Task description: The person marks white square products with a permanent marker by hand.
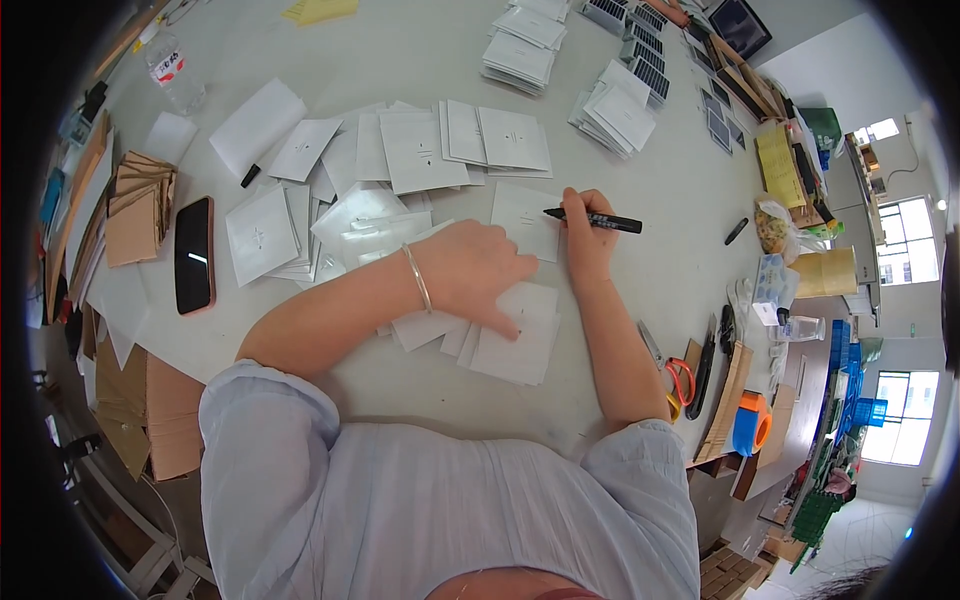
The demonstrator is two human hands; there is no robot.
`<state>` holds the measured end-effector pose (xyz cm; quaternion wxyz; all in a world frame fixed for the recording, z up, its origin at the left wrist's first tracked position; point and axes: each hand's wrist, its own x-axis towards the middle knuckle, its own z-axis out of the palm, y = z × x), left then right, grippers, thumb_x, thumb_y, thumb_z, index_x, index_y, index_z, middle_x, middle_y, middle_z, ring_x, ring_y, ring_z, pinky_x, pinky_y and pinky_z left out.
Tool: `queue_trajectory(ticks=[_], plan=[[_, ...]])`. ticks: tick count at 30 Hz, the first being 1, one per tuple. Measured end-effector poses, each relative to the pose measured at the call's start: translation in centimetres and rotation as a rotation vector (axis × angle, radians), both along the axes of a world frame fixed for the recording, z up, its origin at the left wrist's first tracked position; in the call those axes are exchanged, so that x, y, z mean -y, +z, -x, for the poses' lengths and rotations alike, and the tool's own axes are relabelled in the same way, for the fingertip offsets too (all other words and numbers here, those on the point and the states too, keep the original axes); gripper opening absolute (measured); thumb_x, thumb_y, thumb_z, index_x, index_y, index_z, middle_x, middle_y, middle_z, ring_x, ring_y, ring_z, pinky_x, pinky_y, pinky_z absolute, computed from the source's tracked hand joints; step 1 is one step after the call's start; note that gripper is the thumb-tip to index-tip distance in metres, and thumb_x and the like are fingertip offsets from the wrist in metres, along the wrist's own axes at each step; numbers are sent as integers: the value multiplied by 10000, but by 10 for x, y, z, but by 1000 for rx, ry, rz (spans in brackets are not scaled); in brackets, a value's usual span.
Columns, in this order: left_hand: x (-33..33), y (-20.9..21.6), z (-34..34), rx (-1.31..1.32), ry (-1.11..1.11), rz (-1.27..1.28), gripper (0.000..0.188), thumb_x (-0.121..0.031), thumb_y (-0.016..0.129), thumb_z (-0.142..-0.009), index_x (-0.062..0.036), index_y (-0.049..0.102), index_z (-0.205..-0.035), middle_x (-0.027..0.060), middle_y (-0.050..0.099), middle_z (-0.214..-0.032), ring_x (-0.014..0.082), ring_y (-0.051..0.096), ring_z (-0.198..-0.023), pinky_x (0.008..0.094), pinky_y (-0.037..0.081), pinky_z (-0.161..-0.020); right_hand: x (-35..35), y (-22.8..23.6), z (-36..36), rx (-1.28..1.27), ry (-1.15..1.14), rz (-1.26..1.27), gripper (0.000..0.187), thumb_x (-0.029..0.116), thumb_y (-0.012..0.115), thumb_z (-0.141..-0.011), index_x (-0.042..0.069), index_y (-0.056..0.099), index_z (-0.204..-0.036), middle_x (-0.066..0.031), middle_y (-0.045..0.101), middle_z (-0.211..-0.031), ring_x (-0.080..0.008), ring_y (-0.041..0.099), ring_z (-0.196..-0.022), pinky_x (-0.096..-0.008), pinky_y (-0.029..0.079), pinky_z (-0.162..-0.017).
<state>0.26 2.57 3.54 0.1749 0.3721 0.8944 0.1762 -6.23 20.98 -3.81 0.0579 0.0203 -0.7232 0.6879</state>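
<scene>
My right hand (588,240) grips a black marker (622,224) between thumb and fingers. Its tip points left at a flat white square packet (518,208); whether it touches the surface I cannot tell. Spread across the packets just left of it, my left hand (472,268) has its thumb stretched out and holds nothing. Below that hand lies a fanned stack of white packets (515,352), partly covered by it. A wide heap of similar white packets (420,150) lies beyond my left forearm, some with small dark marks on them.
A phone (194,255) and a black cap (250,176) lie at left, with a plastic bottle (172,68) behind. More packet stacks (520,50) stand at the back. Red-handled scissors (680,382), a black cutter (704,370) and a tape dispenser (750,424) sit right of my right forearm.
</scene>
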Motion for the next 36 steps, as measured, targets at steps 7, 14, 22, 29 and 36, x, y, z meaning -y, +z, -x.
queue_trajectory(ticks=[7, 14, 22, 29, 36], plan=[[0, -60, 27, -483, 263, -175, 498, -308, 699, -716, 69, 542, -1001, 233, 474, -1223, 329, 448, -1149, 373, 394, -958, 4, -5, 0, -134, 100, -208, 253, 148, 656, -815, 16, 519, -649, 21, 474, -567, -45, 377, -532, -230, 319, -482], [-5, -49, 23, -357, 272, -71, 470, -352, 748, -643, 18, 556, -861, 127, 523, -949, 260, 511, -934, 343, 441, -830, 8, -1, -3, -180, 116, -331, 236, 137, 657, -810, 12, 534, -653, -6, 506, -558, -60, 404, -523, -241, 346, -481], [-6, -52, 21, -399, 292, -97, 465, -352, 744, -650, 23, 555, -848, 126, 519, -926, 267, 510, -920, 347, 442, -818, 10, -3, -3, -211, 127, -373, 229, 139, 655, -809, 16, 540, -653, -19, 520, -548, -73, 420, -506, -251, 359, -471], [-6, -50, 21, -391, 311, -68, 470, -369, 729, -668, 28, 564, -858, 122, 513, -914, 264, 506, -911, 346, 440, -814, 5, -3, -5, -199, 147, -319, 231, 103, 651, -798, 13, 520, -631, -9, 511, -546, -59, 410, -512, -245, 349, -466], [-6, -51, 22, -393, 323, -46, 465, -378, 720, -678, 23, 569, -860, 115, 513, -909, 259, 503, -913, 344, 439, -811, 4, 0, -8, -154, 205, -300, 243, 88, 644, -796, 13, 498, -615, 8, 473, -541, -52, 381, -514, -239, 326, -462]])
